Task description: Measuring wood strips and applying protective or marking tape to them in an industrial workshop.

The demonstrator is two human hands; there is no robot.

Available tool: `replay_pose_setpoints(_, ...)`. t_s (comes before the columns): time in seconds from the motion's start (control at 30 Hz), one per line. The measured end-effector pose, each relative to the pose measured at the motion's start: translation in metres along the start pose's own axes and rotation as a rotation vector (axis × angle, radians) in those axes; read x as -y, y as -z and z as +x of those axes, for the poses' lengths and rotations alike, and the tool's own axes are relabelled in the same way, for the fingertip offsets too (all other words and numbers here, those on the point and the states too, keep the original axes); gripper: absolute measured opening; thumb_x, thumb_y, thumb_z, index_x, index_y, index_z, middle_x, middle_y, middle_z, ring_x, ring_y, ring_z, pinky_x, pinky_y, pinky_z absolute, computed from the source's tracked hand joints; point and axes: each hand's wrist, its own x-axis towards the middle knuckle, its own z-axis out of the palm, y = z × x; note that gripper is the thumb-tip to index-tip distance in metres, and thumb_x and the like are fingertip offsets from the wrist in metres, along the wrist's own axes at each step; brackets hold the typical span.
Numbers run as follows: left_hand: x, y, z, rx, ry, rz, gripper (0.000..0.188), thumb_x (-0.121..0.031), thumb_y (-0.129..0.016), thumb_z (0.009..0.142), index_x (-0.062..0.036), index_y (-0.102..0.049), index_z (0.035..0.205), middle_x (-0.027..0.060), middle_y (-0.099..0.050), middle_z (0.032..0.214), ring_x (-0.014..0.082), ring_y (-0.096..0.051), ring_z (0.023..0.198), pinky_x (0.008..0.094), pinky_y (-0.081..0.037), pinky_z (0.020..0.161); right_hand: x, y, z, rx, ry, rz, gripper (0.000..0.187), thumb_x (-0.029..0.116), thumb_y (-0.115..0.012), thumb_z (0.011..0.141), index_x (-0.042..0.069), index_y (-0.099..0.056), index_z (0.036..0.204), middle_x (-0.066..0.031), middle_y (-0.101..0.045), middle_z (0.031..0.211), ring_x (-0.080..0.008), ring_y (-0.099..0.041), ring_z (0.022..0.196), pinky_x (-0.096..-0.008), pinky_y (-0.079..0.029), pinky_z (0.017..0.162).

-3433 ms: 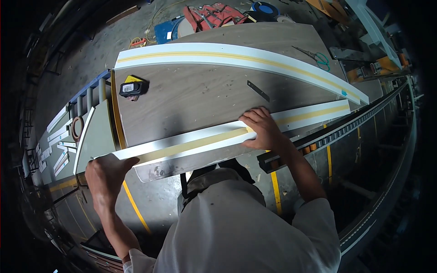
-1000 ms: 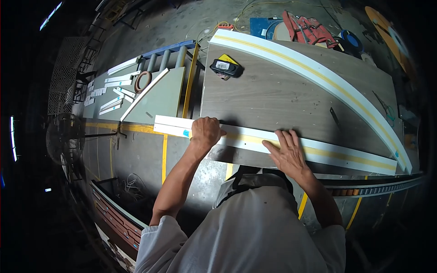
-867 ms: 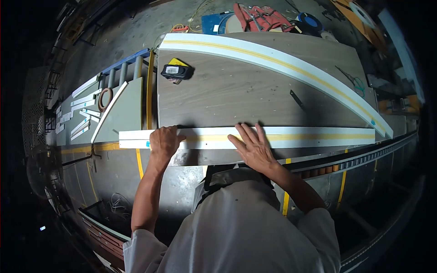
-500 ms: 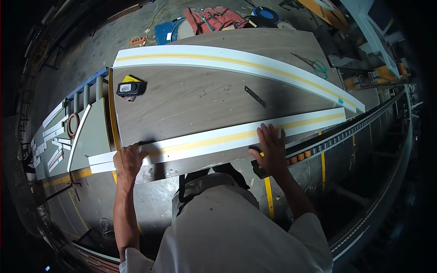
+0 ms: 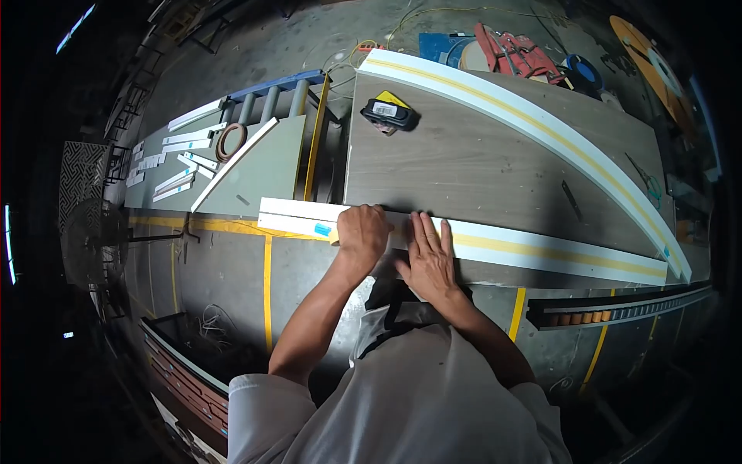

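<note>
A long straight white strip [image 5: 502, 246] with a yellow band along it lies at the near edge of the brown board-topped table. My left hand [image 5: 363, 236] is closed over its left part, fingertips hidden over the far edge. Left of that hand, a blue patch [image 5: 323, 230] and a small yellow piece [image 5: 334, 237] show on the strip. Close beside it, my right hand [image 5: 430, 263] lies flat on the strip, fingers stretched out. A curved white strip [image 5: 533, 116] with a similar yellow band rests along the far side, its right end close to the straight strip's.
A tape measure [image 5: 389, 113] lies at the table's far left, a dark flat metal bar [image 5: 570, 199] at its right. Scissors [image 5: 648, 184] lie beyond the curve. The left side table [image 5: 263, 174] bears white offcuts and a brown tape roll [image 5: 230, 142].
My view has swung left. My right hand has slid left along the straight strip, close to my left hand. My left hand has moved rightward along it, and the blue patch shows.
</note>
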Motion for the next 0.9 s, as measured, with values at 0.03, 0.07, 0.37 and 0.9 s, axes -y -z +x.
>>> replay_pose_setpoints(0.03, -0.001, 0.002, -0.003, 0.004, -0.004, -0.008, 0.037, -0.045, -0.073, 0.087, -0.0083, -0.076, 0.089, 0.0126, -0.075, 0.077, 0.0274, -0.075, 0.073, 0.0388, -0.057, 0.064, 0.008, -0.005, 0.008, -0.066, 0.002, 0.023, 0.069, 0.036, -0.073, 0.083, -0.010, -0.059, 0.132, -0.0230, -0.038, 0.159, -0.0340, -0.028, 0.152, -0.0608, -0.017, 0.122)
replay_pose_setpoints(0.07, -0.003, 0.003, -0.003, -0.010, 0.019, -0.049, 0.036, -0.044, -0.073, 0.089, -0.0077, -0.075, 0.088, 0.0125, -0.074, 0.077, 0.0259, -0.075, 0.073, 0.0385, -0.057, 0.064, 0.012, -0.006, 0.011, -0.064, -0.009, -0.002, 0.069, 0.039, -0.071, 0.085, -0.010, -0.060, 0.131, -0.0221, -0.038, 0.159, -0.0337, -0.028, 0.152, -0.0603, -0.017, 0.123)
replay_pose_setpoints(0.37, 0.146, 0.012, 0.000, 0.241, -0.417, -1.025, 0.040, -0.034, -0.075, 0.094, 0.0018, -0.076, 0.111, 0.0180, -0.074, 0.084, 0.0179, -0.065, 0.068, 0.0315, -0.051, 0.067, 0.015, -0.003, 0.012, 0.042, -0.037, -0.198, 0.081, 0.035, -0.075, 0.087, -0.006, -0.042, 0.148, -0.0232, -0.039, 0.157, -0.0375, -0.034, 0.149, -0.0614, -0.023, 0.120)
replay_pose_setpoints(0.9, 0.385, -0.023, 0.016, 0.068, -0.134, -0.872, 0.027, -0.022, -0.086, 0.083, 0.0010, -0.079, 0.096, 0.0092, -0.077, 0.083, 0.0132, -0.069, 0.077, 0.0300, -0.056, 0.072, 0.030, 0.002, 0.020, -0.026, -0.049, -0.242, 0.089, 0.048, -0.073, 0.087, 0.001, -0.037, 0.153, -0.0218, -0.037, 0.159, -0.0398, -0.036, 0.147, -0.0607, -0.022, 0.121)
